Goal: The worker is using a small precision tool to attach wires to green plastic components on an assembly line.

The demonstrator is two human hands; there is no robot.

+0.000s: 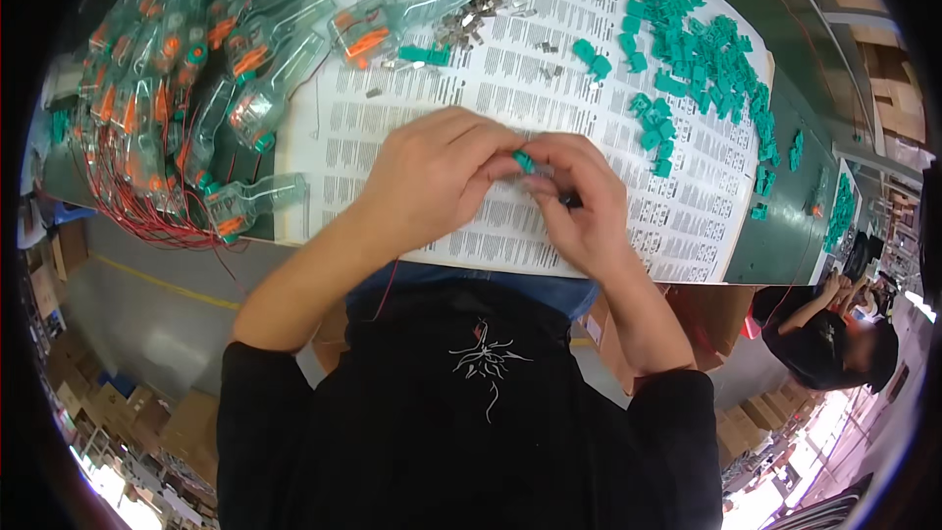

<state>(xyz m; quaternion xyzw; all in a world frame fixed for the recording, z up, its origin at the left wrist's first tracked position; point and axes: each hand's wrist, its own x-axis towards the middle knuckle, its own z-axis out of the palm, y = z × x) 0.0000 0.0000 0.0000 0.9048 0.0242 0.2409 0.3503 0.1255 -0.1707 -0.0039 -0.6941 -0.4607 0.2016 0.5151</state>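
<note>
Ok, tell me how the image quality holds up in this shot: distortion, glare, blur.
Head view: strong fisheye, the printed sheet edges bow and a black rim frames the picture; lighting is even on the bench, with blown-out glare at the lower corners; the left hand and right hand look slightly soft around the small green piece.

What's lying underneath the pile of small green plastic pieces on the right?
The green plastic pieces lie on a large white printed sheet spread over the dark green table. The print directly beneath the pile is covered, and so is the tabletop under the sheet.
</note>
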